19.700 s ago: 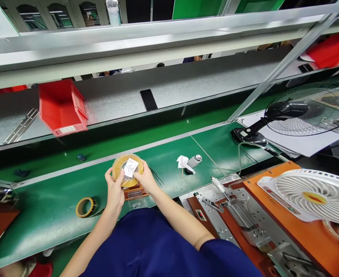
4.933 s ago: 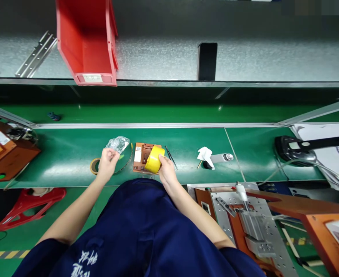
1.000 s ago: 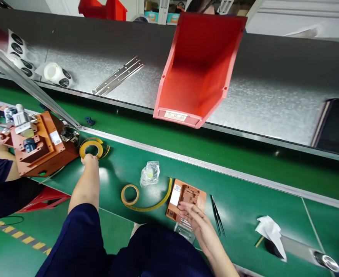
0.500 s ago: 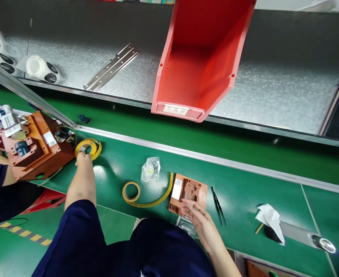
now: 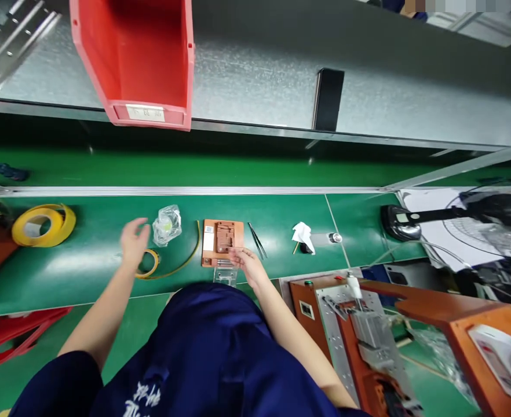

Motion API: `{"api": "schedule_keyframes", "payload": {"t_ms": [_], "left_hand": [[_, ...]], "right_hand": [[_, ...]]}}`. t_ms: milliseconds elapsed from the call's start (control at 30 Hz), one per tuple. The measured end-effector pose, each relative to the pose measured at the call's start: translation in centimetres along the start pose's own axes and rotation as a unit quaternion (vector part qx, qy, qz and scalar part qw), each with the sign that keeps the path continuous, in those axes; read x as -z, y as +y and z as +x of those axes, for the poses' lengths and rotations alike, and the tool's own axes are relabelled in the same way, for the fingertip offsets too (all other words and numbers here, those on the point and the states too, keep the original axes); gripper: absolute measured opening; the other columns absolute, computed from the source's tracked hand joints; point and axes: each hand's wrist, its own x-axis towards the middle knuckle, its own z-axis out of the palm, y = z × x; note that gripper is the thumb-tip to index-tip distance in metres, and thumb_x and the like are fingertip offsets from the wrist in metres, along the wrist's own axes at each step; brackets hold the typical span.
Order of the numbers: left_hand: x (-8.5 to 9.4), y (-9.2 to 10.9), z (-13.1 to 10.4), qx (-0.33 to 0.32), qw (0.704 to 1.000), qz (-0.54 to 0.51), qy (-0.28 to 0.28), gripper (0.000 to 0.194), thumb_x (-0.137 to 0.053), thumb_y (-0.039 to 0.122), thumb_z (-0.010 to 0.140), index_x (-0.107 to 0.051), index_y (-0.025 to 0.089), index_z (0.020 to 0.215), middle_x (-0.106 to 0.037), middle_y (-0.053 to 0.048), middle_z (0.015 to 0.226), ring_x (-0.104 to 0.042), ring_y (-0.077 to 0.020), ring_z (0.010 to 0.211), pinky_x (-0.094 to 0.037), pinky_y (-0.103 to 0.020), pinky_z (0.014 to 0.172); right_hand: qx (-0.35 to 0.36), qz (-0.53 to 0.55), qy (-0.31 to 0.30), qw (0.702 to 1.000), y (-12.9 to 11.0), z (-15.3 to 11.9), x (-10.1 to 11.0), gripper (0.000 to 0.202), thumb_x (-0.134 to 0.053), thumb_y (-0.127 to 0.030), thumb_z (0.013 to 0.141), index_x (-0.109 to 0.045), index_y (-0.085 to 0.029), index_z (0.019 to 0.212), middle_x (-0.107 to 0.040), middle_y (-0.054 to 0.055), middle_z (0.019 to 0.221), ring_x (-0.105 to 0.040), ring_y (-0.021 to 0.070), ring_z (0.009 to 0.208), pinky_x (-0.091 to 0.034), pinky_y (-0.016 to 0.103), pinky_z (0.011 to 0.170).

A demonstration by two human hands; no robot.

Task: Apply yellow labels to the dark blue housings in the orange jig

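Note:
My left hand hovers over the bench with fingers apart, holding nothing visible. It is above a small roll of amber tape, partly hidden by the hand, and left of a crumpled clear plastic bag. A strip of the tape curves right from the roll. My right hand is at the lower right edge of a brown fixture block with a stepped recess. Its fingers are loosely extended, nothing visible in them. Black tweezers lie just right of the block; a clear hinged part adjoins its front.
A large yellow tape roll lies at left. A red bin and a phone are on the metal shelf above. To the right are a white wipe, a black lamp base and an orange-brown machine.
My left hand has left the large yellow tape roll and moved right, toward the plastic bag. My right hand stays by the fixture block. The view has swung right.

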Motion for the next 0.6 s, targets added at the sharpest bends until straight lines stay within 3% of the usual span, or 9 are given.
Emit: {"api": "schedule_keyframes", "payload": {"t_ms": [67,200,267,333,400,467,600], "left_hand": [[-1.9,1.3,-0.5,-0.047,0.997,0.049,-0.034,0.047,-0.067,0.025,0.087,-0.059,0.019,0.132,-0.053,-0.012,0.141,-0.042,-0.0303,0.137,-0.031,-0.047,0.118],[-4.6,2.9,0.9,-0.067,0.974,0.172,-0.131,0.086,-0.081,0.015,0.069,-0.048,0.035,0.146,-0.011,-0.009,0.168,-0.009,-0.0421,0.152,-0.022,-0.060,0.117],[-5.2,3.2,1.9,-0.044,0.961,0.211,-0.174,0.080,-0.082,0.010,0.066,-0.057,0.038,0.137,-0.018,-0.008,0.167,-0.016,-0.0463,0.150,-0.029,-0.063,0.112],[-5.0,3.1,2.7,-0.014,0.959,0.217,-0.182,0.061,-0.078,0.008,0.070,-0.067,0.032,0.125,-0.042,-0.013,0.154,-0.039,-0.0437,0.140,-0.038,-0.058,0.108],[-4.2,2.7,3.1,0.015,0.965,0.205,-0.161,0.047,-0.073,0.009,0.076,-0.069,0.025,0.120,-0.058,-0.015,0.135,-0.055,-0.0361,0.125,-0.044,-0.050,0.104],[-2.8,2.0,3.0,0.038,0.978,0.173,-0.109,0.043,-0.069,0.012,0.083,-0.065,0.019,0.124,-0.063,-0.013,0.123,-0.060,-0.0291,0.115,-0.048,-0.046,0.101],[1.1,-0.7,1.6,0.110,0.989,0.072,0.063,0.042,-0.064,0.014,0.091,-0.055,0.015,0.132,-0.062,-0.010,0.122,-0.063,-0.0189,0.100,-0.054,-0.042,0.093]], "right_hand": [[-0.003,0.006,-0.013,1.000,0.5,-0.4,0.9,0.039,-0.087,-0.041,0.057,-0.076,-0.015,0.084,-0.076,0.007,0.079,-0.067,0.0149,0.069,-0.052,0.028,0.071],[-0.007,0.020,-0.034,0.999,1.3,-1.2,2.3,0.043,-0.089,-0.041,0.056,-0.076,-0.014,0.086,-0.077,0.007,0.081,-0.068,0.0151,0.070,-0.053,0.027,0.072],[-0.009,0.028,-0.038,0.999,1.6,-1.4,3.1,0.042,-0.090,-0.040,0.056,-0.076,-0.013,0.086,-0.077,0.008,0.082,-0.068,0.0150,0.070,-0.054,0.026,0.071],[-0.014,0.034,-0.038,0.999,1.8,-1.4,4.1,0.041,-0.090,-0.038,0.056,-0.077,-0.013,0.085,-0.077,0.008,0.082,-0.068,0.0151,0.071,-0.054,0.025,0.070],[-0.022,0.039,-0.036,0.998,2.1,-1.3,5.3,0.038,-0.090,-0.036,0.057,-0.077,-0.013,0.085,-0.077,0.008,0.083,-0.069,0.0152,0.072,-0.055,0.025,0.071],[-0.037,0.042,-0.031,0.998,2.5,-0.9,6.4,0.036,-0.089,-0.034,0.058,-0.076,-0.014,0.085,-0.078,0.008,0.084,-0.070,0.0153,0.074,-0.056,0.024,0.072],[-0.087,0.020,-0.028,0.996,3.6,0.2,7.7,0.035,-0.087,-0.031,0.056,-0.076,-0.014,0.084,-0.077,0.008,0.083,-0.071,0.0166,0.073,-0.058,0.026,0.070]]}}
